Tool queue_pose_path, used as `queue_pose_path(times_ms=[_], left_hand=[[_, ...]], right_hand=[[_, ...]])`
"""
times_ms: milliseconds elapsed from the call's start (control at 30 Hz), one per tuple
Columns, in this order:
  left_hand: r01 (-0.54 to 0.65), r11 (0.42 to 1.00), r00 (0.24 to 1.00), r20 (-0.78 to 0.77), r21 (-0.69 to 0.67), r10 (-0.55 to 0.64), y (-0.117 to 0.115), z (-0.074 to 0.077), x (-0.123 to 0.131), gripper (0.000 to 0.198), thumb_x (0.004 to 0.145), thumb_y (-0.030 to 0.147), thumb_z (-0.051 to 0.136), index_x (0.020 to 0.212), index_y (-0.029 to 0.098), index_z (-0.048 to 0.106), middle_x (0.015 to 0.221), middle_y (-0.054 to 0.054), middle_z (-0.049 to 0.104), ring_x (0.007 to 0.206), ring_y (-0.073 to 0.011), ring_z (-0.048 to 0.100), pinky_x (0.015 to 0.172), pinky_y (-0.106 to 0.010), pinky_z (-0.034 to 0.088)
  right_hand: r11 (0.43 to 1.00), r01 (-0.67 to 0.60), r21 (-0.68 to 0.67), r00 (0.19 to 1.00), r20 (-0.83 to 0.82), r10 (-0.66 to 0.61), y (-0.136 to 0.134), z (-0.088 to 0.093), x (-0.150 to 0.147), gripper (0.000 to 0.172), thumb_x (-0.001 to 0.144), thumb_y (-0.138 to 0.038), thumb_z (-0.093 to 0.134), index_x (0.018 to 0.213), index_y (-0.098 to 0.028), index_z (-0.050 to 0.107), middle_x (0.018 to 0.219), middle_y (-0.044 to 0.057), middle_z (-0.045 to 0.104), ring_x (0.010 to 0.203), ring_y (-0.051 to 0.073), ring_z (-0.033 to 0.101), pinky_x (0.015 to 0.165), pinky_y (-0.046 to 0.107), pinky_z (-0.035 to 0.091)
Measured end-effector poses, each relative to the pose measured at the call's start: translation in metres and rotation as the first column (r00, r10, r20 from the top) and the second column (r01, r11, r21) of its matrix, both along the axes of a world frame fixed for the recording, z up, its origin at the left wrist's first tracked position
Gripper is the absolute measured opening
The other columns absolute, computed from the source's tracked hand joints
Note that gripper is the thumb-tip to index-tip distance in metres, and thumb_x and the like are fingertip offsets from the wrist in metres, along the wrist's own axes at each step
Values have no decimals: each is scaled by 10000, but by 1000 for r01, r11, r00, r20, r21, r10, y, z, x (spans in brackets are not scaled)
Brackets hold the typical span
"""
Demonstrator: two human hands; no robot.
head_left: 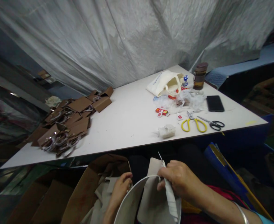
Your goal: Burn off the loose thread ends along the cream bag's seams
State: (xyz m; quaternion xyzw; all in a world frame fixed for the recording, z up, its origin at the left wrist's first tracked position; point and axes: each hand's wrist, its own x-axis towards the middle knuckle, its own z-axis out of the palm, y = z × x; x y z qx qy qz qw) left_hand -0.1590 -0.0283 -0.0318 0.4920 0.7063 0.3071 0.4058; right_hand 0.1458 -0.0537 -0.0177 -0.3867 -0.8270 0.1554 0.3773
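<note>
Below the table's front edge, my left hand pinches one end of a thin white cord that arches over a pale paper bag on my lap. My right hand holds the other end of the cord at the bag's top edge, together with a twisted white strip that hangs down under the palm. Brown paper bags lie in a heap to the left of my left hand.
On the white table lie a pile of brown bags with handles, a cream tote bag, a brown bottle, a black phone, yellow scissors, black scissors and a white wad.
</note>
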Motion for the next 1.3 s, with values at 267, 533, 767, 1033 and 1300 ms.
queue_pose_path(times_ms=[267,533,767,1033,1300], left_hand=[[233,972,934,284,-20,-218,4,31,9,428,838,505,749,1115,179,750,1072,-127,763,914,-248,691,806,-324,542],[692,698,612,362,187,-704,30,61,59,584,861,663,691,1214,203,759,1256,-129,693,1120,-313,622,954,-382,503],[913,407,402,163,-5,-901,40,86,93,617,804,567,811,1323,255,693,1275,-83,719,1101,-289,659,951,-371,502],[909,408,389,181,84,-904,37,89,127,643,790,412,858,1379,256,653,1336,-61,681,1217,-284,611,1072,-359,443],[676,735,727,115,60,-677,13,53,170,267,781,130,718,1019,209,808,1031,-58,709,1039,-253,645,958,-325,470]], right_hand=[[980,-41,-195,998,-62,29,-4,-16,13,241,758,-4,823,828,-196,694,729,-27,774,658,170,678,660,260,402],[928,-146,-342,949,-312,34,-5,-1,21,100,867,-156,825,837,-188,735,751,-7,748,709,145,691,661,205,432],[915,-44,-402,951,-298,-85,-10,-11,21,114,914,-255,790,825,-202,743,767,4,724,742,163,658,684,237,419],[907,10,-421,900,-392,-191,-11,-1,28,203,985,-325,685,846,-195,756,792,19,715,730,155,665,669,231,445],[804,50,-592,811,-445,-379,-15,-21,31,325,1014,-419,602,819,-179,700,660,-21,644,601,124,582,557,204,406]])
